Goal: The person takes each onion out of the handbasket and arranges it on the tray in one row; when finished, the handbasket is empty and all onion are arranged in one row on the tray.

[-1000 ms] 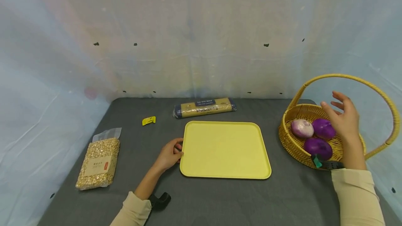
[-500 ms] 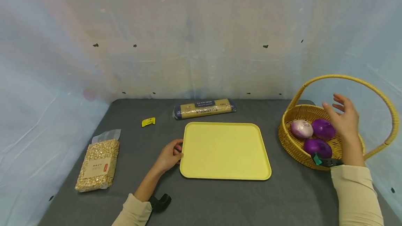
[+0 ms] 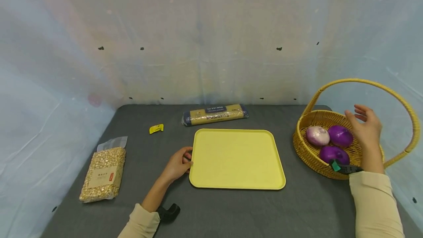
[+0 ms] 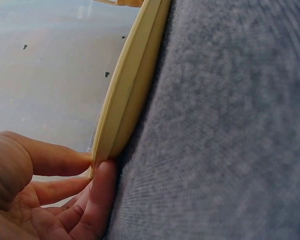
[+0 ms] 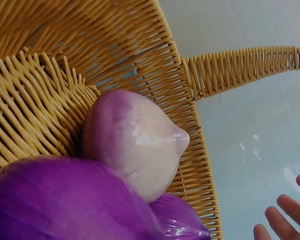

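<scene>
In the head view my left hand [image 3: 177, 164] holds the left edge of a shallow yellow tray [image 3: 237, 159], which lies on the dark table. The left wrist view shows the thumb and fingers [image 4: 60, 159] pinching the tray's rim [image 4: 127, 95]. My right hand [image 3: 367, 127] is raised over the right part of a wicker basket [image 3: 304, 153], under its arched handle, with relaxed fingers and nothing in it. Inside the basket lie a pale purple-and-white onion [image 5: 135, 140] and two deep purple, glossy, rounded vegetables [image 3: 340, 136]. The right wrist view shows the right fingers [image 5: 287, 212] apart from them.
A packet of spaghetti [image 3: 214, 115] lies behind the tray. A small yellow wrapped candy [image 3: 156, 128] is at the back left. Toward the left table edge lies a clear bag of yellow grains [image 3: 104, 172]. A pale patterned cloth [image 3: 211, 47] hangs behind the table.
My right hand has shifted slightly to the right and a little lower over the basket. The left hand, tray and vegetables stay where they were.
</scene>
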A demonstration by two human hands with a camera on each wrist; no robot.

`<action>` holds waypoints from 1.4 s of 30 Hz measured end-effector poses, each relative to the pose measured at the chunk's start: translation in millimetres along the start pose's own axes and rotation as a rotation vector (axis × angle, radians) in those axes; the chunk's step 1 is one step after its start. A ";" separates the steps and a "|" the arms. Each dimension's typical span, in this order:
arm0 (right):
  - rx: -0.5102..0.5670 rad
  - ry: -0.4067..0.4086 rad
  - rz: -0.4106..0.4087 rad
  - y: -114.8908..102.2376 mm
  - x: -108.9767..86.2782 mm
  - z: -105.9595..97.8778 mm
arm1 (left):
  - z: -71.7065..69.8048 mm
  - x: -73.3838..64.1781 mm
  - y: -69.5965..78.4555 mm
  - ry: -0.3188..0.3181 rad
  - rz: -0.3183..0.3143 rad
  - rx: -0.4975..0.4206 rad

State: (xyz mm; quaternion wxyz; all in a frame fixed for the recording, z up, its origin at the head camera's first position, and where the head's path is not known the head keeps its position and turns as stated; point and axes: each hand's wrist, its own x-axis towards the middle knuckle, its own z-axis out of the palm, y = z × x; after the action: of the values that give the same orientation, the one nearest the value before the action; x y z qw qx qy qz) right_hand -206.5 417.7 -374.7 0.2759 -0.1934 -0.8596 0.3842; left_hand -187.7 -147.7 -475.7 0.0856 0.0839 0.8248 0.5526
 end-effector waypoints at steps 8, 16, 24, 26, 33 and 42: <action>-0.056 -0.106 0.046 8.5 0.4 -2.0 | 4.5 -4.8 9.3 0.035 -0.004 -0.003; -0.092 -0.135 0.093 16.5 5.0 3.2 | 2.7 -8.2 12.7 0.044 -0.011 0.005; -0.106 -0.168 0.053 32.9 10.1 7.9 | 0.5 -2.8 -3.7 0.015 -0.011 -0.014; -0.113 -0.180 0.065 34.5 9.5 8.8 | 0.3 -2.6 -3.8 0.011 -0.008 -0.015; -0.135 -0.171 0.075 37.6 8.6 10.7 | 0.6 -1.0 -2.7 0.014 -0.015 -0.010; -0.226 -0.354 0.002 50.1 7.1 10.8 | -0.1 0.6 -1.2 0.006 -0.014 -0.011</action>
State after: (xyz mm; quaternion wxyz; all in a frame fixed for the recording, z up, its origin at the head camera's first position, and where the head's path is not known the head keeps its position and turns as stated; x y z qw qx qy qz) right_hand -212.6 447.1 -416.8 0.0969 -0.1534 -0.9321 0.3133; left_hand -188.3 -148.1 -476.7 0.0876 0.0761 0.8225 0.5568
